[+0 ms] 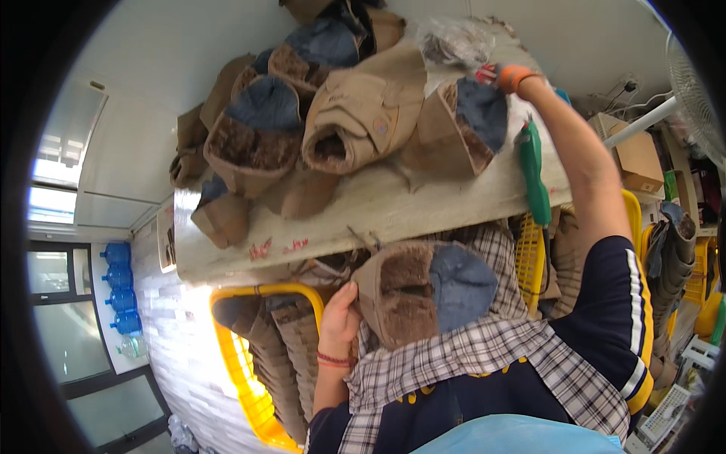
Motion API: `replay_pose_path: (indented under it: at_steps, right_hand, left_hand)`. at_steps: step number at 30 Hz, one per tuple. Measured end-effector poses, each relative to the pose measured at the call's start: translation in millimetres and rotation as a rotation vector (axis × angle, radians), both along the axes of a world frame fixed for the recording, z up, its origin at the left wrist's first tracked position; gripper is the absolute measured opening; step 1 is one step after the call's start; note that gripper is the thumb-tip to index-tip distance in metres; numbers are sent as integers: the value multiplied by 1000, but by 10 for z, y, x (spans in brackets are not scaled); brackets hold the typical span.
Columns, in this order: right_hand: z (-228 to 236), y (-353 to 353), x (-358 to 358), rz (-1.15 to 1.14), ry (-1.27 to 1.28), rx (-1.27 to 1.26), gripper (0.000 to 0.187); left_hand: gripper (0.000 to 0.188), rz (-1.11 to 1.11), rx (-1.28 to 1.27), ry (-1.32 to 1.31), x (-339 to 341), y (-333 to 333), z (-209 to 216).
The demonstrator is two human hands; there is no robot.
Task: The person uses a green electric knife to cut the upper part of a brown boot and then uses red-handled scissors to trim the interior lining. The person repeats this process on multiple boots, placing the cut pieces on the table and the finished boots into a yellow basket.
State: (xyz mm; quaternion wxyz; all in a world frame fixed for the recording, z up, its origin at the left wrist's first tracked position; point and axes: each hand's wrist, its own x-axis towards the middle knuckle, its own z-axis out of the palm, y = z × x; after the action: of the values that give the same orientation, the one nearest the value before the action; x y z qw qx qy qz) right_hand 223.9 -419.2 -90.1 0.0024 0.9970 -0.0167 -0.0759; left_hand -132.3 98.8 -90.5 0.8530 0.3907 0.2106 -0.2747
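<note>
A brown cap (404,299) with fur and blue cloth inside rests against my front, its opening turned up. My left hand (340,321) grips its left edge, the thumb on the rim. Across the table my right hand (495,75) reaches out, with orange around it and something red at the fingertips. It is beside a clear plastic bag (454,47) and just above another fur-lined cap (481,125); its fingers are too small to read. More such caps (257,136) lie heaped on the table, next to a folded brown fabric piece (363,110).
The pale table (333,234) has a green handheld tool (533,174) near its right end. A yellow basket (253,393) of stacked brown pieces stands below left; another yellow basket (531,261) is at right. A fan (692,98) and cardboard box (637,159) stand far right.
</note>
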Motion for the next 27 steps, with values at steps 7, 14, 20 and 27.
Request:
replay_pose_path:
  at_steps: [7,14,20,27]
  right_hand:
    - [508,-374,-1069,6,-57,200,14]
    - [327,711,-2883,87,32,1152,46]
    - [243,1704,-3466,0,-12,989,36]
    - [340,2088,-3142,541,53,266,36]
  left_hand:
    - [35,-38,-149,-67,74,103,-303]
    - [36,-35,-260,-156,245,106,-755]
    - [34,-33,-246,-157,392,166,-901]
    - [35,-63,-227,-182,417,174,-964]
